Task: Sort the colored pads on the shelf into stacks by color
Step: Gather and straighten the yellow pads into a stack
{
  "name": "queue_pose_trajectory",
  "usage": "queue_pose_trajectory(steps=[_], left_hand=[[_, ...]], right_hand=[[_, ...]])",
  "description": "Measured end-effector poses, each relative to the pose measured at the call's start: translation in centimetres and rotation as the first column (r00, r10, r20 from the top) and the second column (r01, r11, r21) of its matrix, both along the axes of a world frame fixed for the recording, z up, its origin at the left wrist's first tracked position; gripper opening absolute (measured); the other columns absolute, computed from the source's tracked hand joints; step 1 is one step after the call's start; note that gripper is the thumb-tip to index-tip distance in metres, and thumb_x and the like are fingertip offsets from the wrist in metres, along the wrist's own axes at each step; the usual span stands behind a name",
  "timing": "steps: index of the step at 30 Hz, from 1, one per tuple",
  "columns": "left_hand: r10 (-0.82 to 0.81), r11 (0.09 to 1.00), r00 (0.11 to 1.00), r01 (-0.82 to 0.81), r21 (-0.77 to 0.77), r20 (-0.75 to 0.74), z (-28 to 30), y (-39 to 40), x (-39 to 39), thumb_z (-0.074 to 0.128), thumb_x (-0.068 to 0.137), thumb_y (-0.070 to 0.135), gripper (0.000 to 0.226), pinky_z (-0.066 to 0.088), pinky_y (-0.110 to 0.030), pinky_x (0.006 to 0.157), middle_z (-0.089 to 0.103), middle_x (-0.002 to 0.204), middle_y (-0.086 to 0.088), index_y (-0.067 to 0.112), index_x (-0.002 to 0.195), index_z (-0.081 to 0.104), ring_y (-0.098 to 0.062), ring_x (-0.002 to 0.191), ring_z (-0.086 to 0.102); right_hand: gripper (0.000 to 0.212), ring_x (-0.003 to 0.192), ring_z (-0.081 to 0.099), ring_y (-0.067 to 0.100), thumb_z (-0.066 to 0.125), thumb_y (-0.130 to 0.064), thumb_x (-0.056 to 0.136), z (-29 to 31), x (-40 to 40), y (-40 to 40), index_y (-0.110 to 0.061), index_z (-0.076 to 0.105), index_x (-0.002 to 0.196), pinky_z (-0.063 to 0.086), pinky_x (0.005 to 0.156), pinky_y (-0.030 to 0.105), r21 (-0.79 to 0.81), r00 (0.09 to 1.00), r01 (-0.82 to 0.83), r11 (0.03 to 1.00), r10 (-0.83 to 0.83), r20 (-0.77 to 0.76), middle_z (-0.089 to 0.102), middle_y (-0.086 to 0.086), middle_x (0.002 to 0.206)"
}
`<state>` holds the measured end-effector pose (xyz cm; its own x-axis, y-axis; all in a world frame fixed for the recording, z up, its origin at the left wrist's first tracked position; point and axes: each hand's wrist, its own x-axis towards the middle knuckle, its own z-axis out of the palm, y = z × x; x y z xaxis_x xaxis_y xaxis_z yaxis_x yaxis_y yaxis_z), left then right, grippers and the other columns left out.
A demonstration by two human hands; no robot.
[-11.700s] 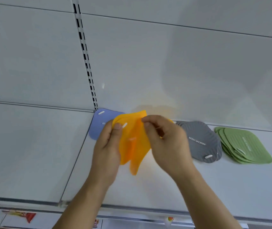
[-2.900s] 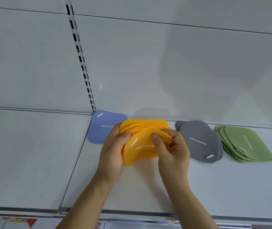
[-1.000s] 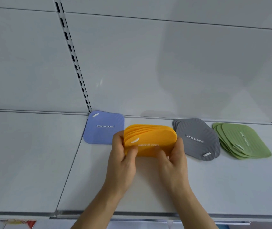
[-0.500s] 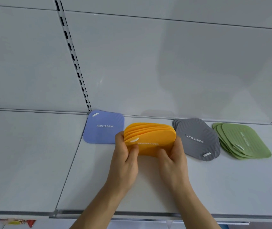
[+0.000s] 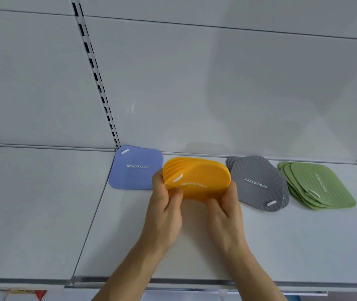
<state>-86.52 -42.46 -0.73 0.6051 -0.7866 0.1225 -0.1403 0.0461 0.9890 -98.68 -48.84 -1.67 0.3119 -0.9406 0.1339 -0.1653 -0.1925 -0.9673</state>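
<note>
Several orange pads [image 5: 197, 179] stand bunched on edge on the white shelf [image 5: 281, 242], bowed upward, squeezed between both hands. My left hand [image 5: 164, 211] grips their left end, thumb on the front face. My right hand [image 5: 225, 211] grips the right end. A blue pad [image 5: 136, 168] marked REMOVE ODOR lies flat just left of them. A fanned grey stack [image 5: 257, 183] lies to the right, and a fanned green stack [image 5: 316, 185] farther right.
The white back wall rises behind the pads, with a slotted upright [image 5: 99, 83] ending near the blue pad. A seam [image 5: 90, 224] splits the shelf from its left section. The shelf's front lip [image 5: 194, 282] runs below my forearms.
Over the last second my hands kept pressing the orange pads together on the shelf, bunching them slightly tighter. Earlier I held them loose in the air and brought them down.
</note>
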Motion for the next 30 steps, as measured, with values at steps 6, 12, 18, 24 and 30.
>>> queue_pose_trajectory(steps=[6,12,18,24,30], left_hand=[[-0.043,0.998,0.999,0.042,0.043,0.016,-0.6,0.0,0.7,0.046,0.104,0.016,0.019,0.046,-0.009,0.081,0.068,0.106,-0.003,0.016,0.122,0.051,-0.007,0.093,0.063],[-0.038,0.997,0.999,0.037,0.068,0.02,-0.6,-0.2,0.6,0.046,0.105,-0.005,0.022,0.044,-0.005,0.081,0.066,0.103,0.008,0.015,0.114,0.049,0.013,0.09,0.061],[-0.043,0.998,0.998,0.041,0.048,0.053,-1.0,-0.2,0.7,0.047,0.108,0.005,0.011,0.045,-0.009,0.083,0.067,0.102,0.009,0.014,0.113,0.05,0.009,0.092,0.061],[-0.037,0.998,0.983,0.027,0.056,0.178,-1.5,-0.2,1.7,0.043,0.101,0.031,0.012,0.046,-0.02,0.08,0.061,0.095,0.012,0.026,0.108,0.052,-0.01,0.088,0.06],[-0.043,0.989,0.943,-0.006,0.146,0.331,-1.7,-0.6,3.3,0.052,0.106,0.028,0.012,0.046,-0.017,0.073,0.067,0.094,0.014,0.027,0.116,0.059,-0.001,0.09,0.064]], right_hand=[[0.033,0.071,0.053,-0.009,0.046,0.01,0.093,0.1,-0.4,-0.7,-0.023,0.048,0.095,0.04,0.064,0.008,0.013,0.996,-0.014,1.0,0.015,-0.088,0.062,-0.025,0.078],[0.041,0.097,0.06,-0.007,0.043,-0.005,0.081,0.3,0.0,-0.1,-0.014,0.056,0.118,0.046,0.085,0.01,-0.025,0.999,0.019,1.0,-0.018,0.039,0.068,-0.026,0.101],[0.019,0.079,0.054,-0.01,0.044,-0.002,0.092,-0.2,-0.2,-0.5,-0.019,0.05,0.1,0.042,0.071,0.009,-0.018,0.999,0.026,0.999,-0.027,-0.025,0.061,-0.029,0.084],[0.029,0.068,0.053,-0.003,0.051,0.001,0.099,-0.1,-1.1,-1.1,-0.026,0.044,0.092,0.039,0.059,0.011,-0.129,0.977,-0.009,0.992,-0.018,-0.213,0.059,-0.026,0.074],[0.03,0.087,0.064,0.003,0.052,-0.014,0.096,0.4,-1.0,-2.3,-0.042,0.056,0.107,0.045,0.068,0.011,-0.195,0.966,-0.009,0.981,-0.042,-0.253,0.07,-0.02,0.092]])
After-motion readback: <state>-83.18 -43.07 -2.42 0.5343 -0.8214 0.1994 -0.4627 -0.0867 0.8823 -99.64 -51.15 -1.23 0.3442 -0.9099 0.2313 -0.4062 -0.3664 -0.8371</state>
